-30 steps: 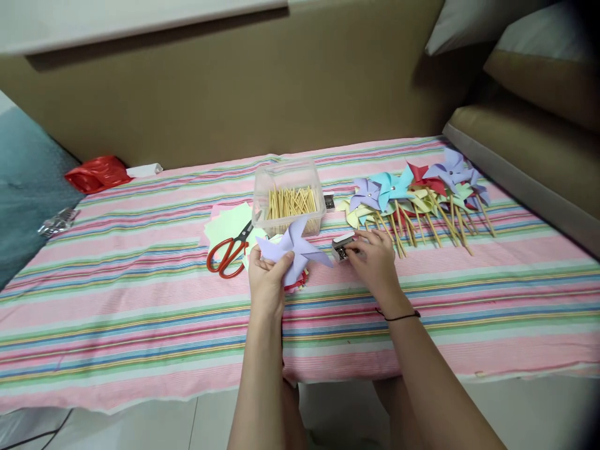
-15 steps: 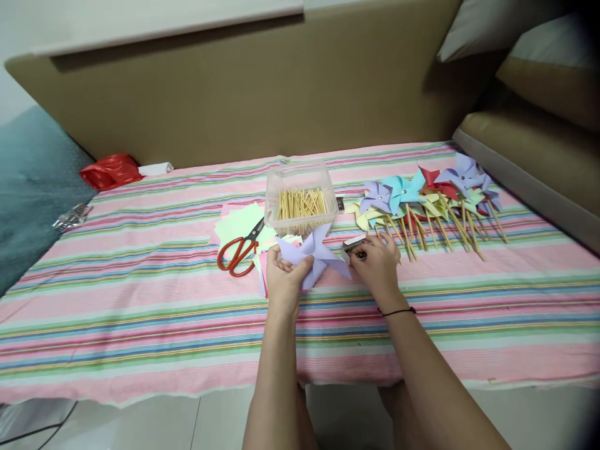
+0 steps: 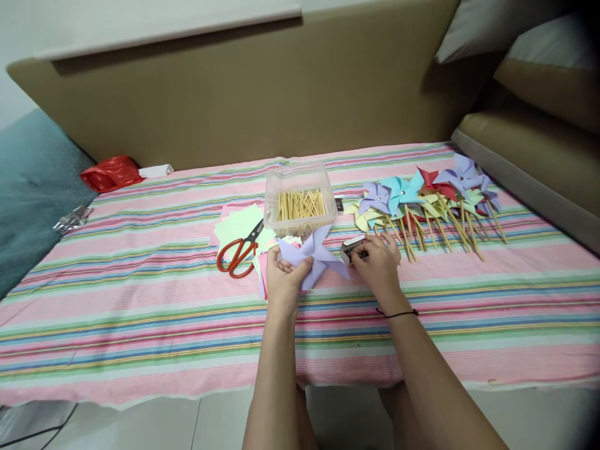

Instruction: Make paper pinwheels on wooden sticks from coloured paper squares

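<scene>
My left hand [image 3: 284, 275] pinches a lilac paper pinwheel [image 3: 320, 252] at its centre, thumb on top, with its blades folded inward. To the right, my right hand [image 3: 379, 261] has its fingertips bent together at a small box [image 3: 352, 245] with a whitish edge and dark contents. What those fingertips pinch, if anything, is too small to make out. Beneath the pinwheel lies a stack of coloured paper sheets [image 3: 260, 275], partly covered by my left hand. Just beyond, a clear plastic container [image 3: 300, 172] holds many thin wooden sticks [image 3: 300, 205].
Red-handled scissors [image 3: 239, 255] lie on pale paper squares [image 3: 244, 221] at the left. Several finished pinwheels [image 3: 404, 190] on sticks are piled at the right. A red plastic bag [image 3: 111, 174] sits at the far left on the striped cloth [image 3: 140, 312]. A brown sofa back [image 3: 234, 100] rises behind.
The view has shifted very slightly. Both hands stay in nearly the same place, the left with the pinwheel and the right at the small box.
</scene>
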`<state>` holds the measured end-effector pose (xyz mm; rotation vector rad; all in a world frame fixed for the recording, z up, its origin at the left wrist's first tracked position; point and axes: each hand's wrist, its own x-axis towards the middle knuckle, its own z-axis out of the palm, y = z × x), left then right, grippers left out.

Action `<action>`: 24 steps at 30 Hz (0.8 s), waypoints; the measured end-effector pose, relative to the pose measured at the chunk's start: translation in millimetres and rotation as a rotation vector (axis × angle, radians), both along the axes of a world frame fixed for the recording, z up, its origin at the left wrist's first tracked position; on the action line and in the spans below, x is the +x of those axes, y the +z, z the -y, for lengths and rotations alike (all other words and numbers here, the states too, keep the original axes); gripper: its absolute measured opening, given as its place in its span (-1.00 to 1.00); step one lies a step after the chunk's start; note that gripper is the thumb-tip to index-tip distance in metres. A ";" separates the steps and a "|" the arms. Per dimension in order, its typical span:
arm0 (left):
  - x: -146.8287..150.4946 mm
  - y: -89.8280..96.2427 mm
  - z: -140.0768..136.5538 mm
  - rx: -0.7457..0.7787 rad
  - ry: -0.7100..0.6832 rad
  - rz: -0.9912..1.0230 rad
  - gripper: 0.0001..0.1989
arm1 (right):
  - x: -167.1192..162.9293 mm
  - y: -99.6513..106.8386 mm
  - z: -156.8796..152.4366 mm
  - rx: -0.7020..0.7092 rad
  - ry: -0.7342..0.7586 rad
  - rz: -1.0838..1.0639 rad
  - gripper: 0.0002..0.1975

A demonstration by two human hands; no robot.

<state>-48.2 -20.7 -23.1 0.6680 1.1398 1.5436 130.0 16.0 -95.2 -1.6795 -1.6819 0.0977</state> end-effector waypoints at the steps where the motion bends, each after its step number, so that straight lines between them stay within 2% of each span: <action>1: -0.3 0.3 -0.3 -0.002 -0.001 0.002 -0.43 | 1.1 1.8 0.4 0.005 -0.014 -0.024 -0.83; 4: -1.3 0.5 -1.4 -0.007 0.002 0.006 -0.42 | 7.7 8.0 3.4 0.023 -0.038 -0.106 -0.85; 10: -1.7 -0.7 -4.2 0.002 0.004 -0.012 -0.42 | 34.3 14.1 15.8 0.015 0.068 -0.176 -0.89; 13: -1.5 -1.6 -5.2 -0.004 0.009 -0.050 -0.43 | 39.4 14.0 17.7 0.023 0.064 -0.189 -0.86; 19: -1.0 -2.3 -4.6 -0.012 -0.011 -0.074 -0.43 | 21.9 12.2 9.2 -0.026 0.087 -0.111 -0.77; 24: -0.3 -2.6 -4.2 -0.005 -0.011 -0.071 -0.44 | 6.5 10.7 7.4 -0.028 0.021 0.006 -0.78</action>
